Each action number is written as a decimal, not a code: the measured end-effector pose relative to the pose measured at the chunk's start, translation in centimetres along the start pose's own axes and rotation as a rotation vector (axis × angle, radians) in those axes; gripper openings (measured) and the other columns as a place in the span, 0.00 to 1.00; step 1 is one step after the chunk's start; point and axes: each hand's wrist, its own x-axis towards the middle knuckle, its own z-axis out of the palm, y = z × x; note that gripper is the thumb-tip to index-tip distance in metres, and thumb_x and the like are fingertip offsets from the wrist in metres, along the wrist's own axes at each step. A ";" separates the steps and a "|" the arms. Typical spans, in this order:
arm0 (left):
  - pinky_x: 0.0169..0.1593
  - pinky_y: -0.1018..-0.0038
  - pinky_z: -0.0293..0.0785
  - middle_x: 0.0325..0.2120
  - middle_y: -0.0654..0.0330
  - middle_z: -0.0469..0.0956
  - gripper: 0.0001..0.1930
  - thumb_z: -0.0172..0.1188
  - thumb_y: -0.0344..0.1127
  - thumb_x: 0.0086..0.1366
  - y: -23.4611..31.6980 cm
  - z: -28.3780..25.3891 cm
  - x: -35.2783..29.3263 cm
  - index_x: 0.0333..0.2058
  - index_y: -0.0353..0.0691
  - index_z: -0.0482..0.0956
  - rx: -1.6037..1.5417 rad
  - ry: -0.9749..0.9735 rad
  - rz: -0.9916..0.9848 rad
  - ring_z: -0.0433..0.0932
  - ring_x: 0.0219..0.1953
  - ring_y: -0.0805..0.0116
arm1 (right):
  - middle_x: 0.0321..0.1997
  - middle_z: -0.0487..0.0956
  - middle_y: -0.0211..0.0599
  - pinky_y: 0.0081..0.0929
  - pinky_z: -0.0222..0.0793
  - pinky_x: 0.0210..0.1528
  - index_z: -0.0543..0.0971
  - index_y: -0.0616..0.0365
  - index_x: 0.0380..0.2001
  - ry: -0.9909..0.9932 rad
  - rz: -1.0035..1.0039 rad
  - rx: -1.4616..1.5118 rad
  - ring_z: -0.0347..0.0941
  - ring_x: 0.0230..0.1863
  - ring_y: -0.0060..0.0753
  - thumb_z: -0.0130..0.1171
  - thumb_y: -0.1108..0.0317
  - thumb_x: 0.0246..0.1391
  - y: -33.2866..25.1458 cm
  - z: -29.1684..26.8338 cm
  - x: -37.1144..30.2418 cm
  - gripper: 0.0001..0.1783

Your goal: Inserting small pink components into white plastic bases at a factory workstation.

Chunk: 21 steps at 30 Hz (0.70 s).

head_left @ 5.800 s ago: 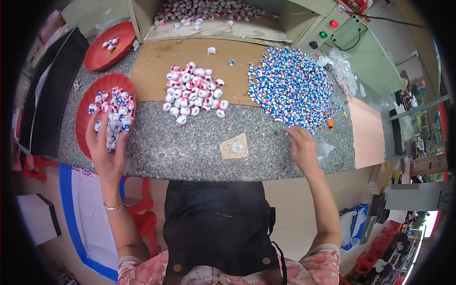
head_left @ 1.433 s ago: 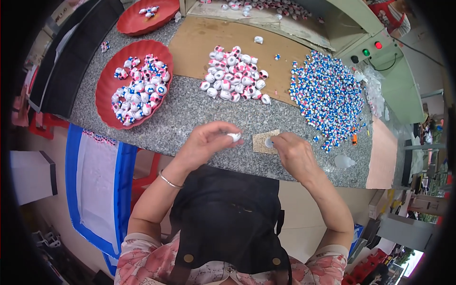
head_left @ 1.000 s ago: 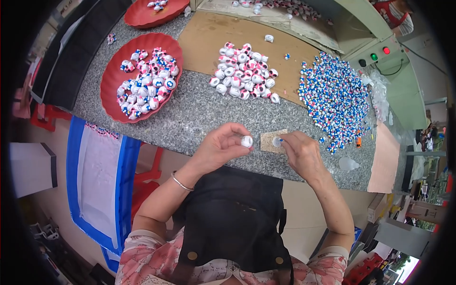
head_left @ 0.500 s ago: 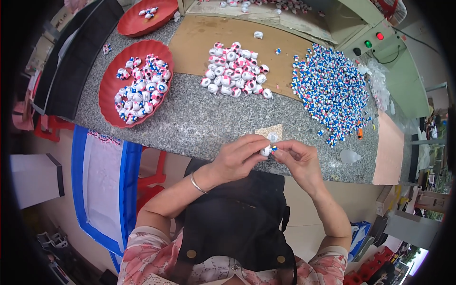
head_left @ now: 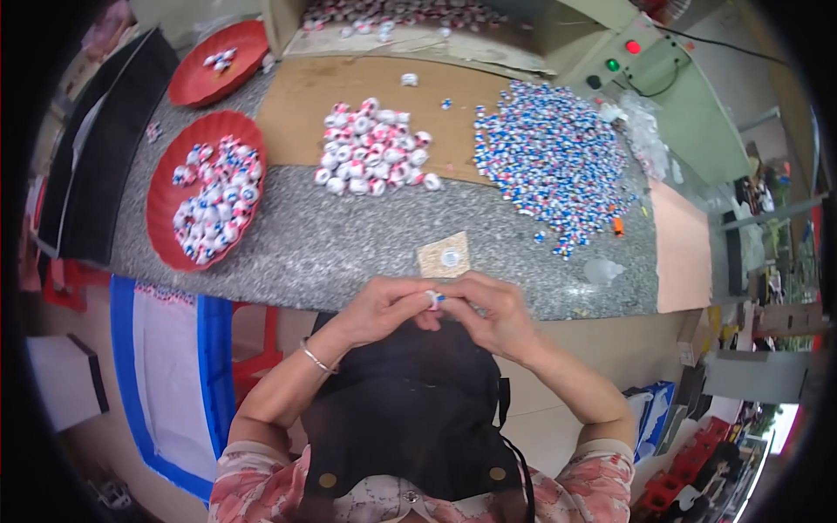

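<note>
At the counter's front edge, my left hand (head_left: 384, 312) closes its fingers and thumb on a small rounded white-and-pink piece (head_left: 432, 302). From the other side my right hand (head_left: 493, 312) pinches a tiny blue-and-white piece (head_left: 441, 298) against it. Fingers cover much of both pieces, so how they fit together is hidden. Just beyond my hands lies a tan speckled square pad (head_left: 431, 261) with a round whitish disc (head_left: 450, 258) on it. Farther off are a heap of white-and-pink pieces (head_left: 370, 152) and, to its right, a wide heap of tiny blue-and-white pieces (head_left: 554, 157).
A red scalloped dish (head_left: 162, 209) of finished-looking pieces stands left, a second red dish (head_left: 187, 85) behind it. Brown cardboard (head_left: 292, 105) lies under the heaps. Right are a clear plastic bulb (head_left: 603, 271), an orange item (head_left: 618, 227) and a box with lit lamps (head_left: 658, 74).
The whole view has shifted, so the counter sits farther left and lower. My hands have drawn slightly away from the pad, and my fingers now cover more of the white-and-pink piece.
</note>
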 end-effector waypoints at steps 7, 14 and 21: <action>0.48 0.74 0.71 0.41 0.56 0.75 0.12 0.56 0.21 0.63 3.4 -5.9 -3.6 0.45 0.32 0.76 0.600 0.517 0.352 0.76 0.44 0.67 | 0.45 0.80 0.43 0.36 0.73 0.49 0.81 0.59 0.43 0.390 -0.025 -0.468 0.76 0.47 0.48 0.62 0.78 0.51 6.1 -4.1 -2.1 0.14; 0.55 0.61 0.68 0.45 0.48 0.76 0.17 0.59 0.22 0.59 5.2 -14.5 -9.7 0.48 0.34 0.77 1.537 1.103 0.350 0.73 0.51 0.49 | 0.37 0.78 0.47 0.42 0.71 0.44 0.80 0.64 0.36 0.321 -0.005 -0.768 0.75 0.41 0.51 0.57 0.82 0.47 11.9 -9.1 -4.5 0.11; 0.51 0.61 0.71 0.43 0.49 0.76 0.15 0.63 0.26 0.55 5.7 -10.9 -4.4 0.43 0.35 0.78 1.273 1.054 0.558 0.75 0.47 0.49 | 0.39 0.74 0.49 0.43 0.70 0.44 0.76 0.63 0.39 0.187 0.082 -0.893 0.73 0.43 0.52 0.53 0.84 0.47 11.4 -9.6 -3.3 0.13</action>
